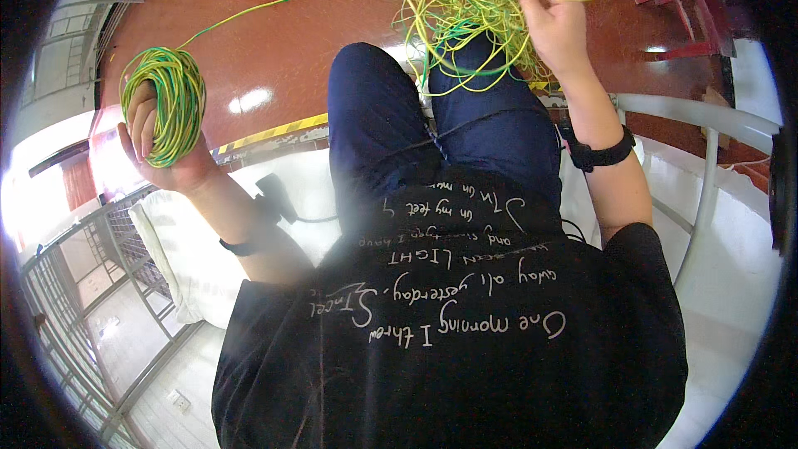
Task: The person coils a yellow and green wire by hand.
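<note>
My left hand [154,137] is raised at the left with a neat coil of green-and-yellow wire [170,100] wound around its fingers. A single strand [274,4] runs from that coil up and right to a loose tangle of the same wire [465,21] lying over my knees. My right hand [553,21] is in the tangle's right side, fingers curled around several strands. I sit in dark blue trousers [374,116] and a black printed shirt.
A glossy red-brown floor [274,50] lies beyond my knees, edged by a yellow-and-black stripe [274,131]. A red metal frame [686,17] stands at the upper right. A white curved rail [706,116] is at my right, metal racks [100,283] at lower left.
</note>
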Motion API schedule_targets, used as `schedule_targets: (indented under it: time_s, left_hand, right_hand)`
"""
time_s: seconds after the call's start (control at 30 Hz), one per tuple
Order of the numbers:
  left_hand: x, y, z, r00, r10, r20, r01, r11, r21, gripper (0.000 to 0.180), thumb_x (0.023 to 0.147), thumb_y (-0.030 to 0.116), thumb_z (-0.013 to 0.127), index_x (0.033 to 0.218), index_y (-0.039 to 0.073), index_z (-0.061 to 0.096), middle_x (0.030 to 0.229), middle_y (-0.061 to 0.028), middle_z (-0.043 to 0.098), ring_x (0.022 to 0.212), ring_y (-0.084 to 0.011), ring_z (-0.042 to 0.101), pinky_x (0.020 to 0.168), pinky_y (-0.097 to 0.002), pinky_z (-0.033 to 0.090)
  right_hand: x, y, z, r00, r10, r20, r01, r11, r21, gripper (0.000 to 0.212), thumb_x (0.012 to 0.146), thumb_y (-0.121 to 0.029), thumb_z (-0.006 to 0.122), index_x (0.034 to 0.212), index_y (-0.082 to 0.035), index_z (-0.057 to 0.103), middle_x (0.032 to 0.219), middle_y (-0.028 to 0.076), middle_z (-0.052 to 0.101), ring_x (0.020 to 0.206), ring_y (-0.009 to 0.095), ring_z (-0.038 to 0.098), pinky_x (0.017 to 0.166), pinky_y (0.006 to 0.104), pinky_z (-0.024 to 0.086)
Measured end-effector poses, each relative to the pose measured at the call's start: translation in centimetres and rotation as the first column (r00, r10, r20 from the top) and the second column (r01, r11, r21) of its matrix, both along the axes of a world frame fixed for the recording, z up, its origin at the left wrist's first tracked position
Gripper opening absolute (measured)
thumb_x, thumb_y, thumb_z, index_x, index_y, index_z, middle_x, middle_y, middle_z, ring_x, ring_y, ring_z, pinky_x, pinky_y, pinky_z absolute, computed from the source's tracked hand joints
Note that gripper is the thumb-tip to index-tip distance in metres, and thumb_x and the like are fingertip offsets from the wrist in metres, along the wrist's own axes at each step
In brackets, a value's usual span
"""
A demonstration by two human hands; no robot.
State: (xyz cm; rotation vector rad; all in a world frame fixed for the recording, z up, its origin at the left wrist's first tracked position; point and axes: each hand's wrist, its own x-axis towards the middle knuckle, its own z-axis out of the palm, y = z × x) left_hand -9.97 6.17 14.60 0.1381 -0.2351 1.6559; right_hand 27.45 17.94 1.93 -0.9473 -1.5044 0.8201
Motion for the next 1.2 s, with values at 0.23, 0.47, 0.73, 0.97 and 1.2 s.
schedule_targets:
  time_s: [0.23,0.47,0.73,0.97,1.2]
  left_hand:
    - [-1.4,-0.3,-2.9,0.996,-0.034,0.085,0.039,0.997,-0.063,0.010,0.085,0.003,0.049,0.083,0.004,0.040,0.059,-0.0008,0.041,0.050,-0.0092,0.044,0.056,-0.0217,0.040]
    - [0.1,0.2,-3.2,1.000,-0.018,-0.002,0.018,1.000,-0.007,0.011,0.086,0.004,0.050,0.084,0.005,0.039,0.058,-0.0005,0.042,0.050,-0.0076,0.043,0.053,-0.0198,0.039]
    - [2.3,-3.2,2.1,0.807,0.153,-0.570,0.044,0.947,0.317,0.026,0.086,0.017,0.056,0.103,0.004,0.041,0.063,-0.0013,0.049,0.039,-0.0066,0.048,0.033,-0.0177,0.044]
    - [4.0,-4.9,3.4,0.849,0.052,-0.525,0.218,0.872,0.438,0.031,0.085,0.011,0.058,0.108,0.007,0.038,0.059,-0.0024,0.046,0.037,-0.0079,0.045,0.031,-0.0200,0.039]
    - [4.3,-5.4,3.2,0.887,-0.046,-0.460,0.298,0.818,0.492,0.038,0.085,0.005,0.061,0.112,0.009,0.034,0.054,-0.0034,0.043,0.035,-0.0092,0.042,0.030,-0.0224,0.034]
  right_hand:
    - [4.5,0.8,-0.9,0.759,0.034,-0.650,-0.338,0.874,-0.349,0.016,0.095,-0.015,0.047,0.099,-0.002,0.056,0.096,0.007,0.056,0.095,0.021,0.058,0.089,0.0377,0.048]
    - [6.4,-0.8,1.8,0.796,0.281,-0.535,-0.445,0.872,-0.204,0.013,0.095,-0.014,0.045,0.090,-0.005,0.053,0.083,0.003,0.051,0.090,0.017,0.055,0.087,0.0362,0.044]
    - [4.8,-4.3,0.8,0.876,0.404,0.262,-0.380,0.914,-0.140,0.011,0.077,-0.003,0.063,0.087,-0.005,0.058,0.096,0.006,0.059,0.095,0.019,0.055,0.089,0.0329,0.040]
    - [5.2,-4.4,1.5,0.804,0.481,0.349,-0.494,0.868,-0.059,0.036,0.077,-0.021,0.056,0.108,-0.003,0.059,0.104,0.009,0.064,0.108,0.024,0.055,0.101,0.0413,0.033]
    - [5.0,-4.6,3.0,0.778,0.628,0.018,-0.590,0.740,-0.324,0.068,0.073,-0.031,0.047,0.132,0.003,0.045,0.112,0.020,0.062,0.100,0.026,0.061,0.096,0.0345,0.039]
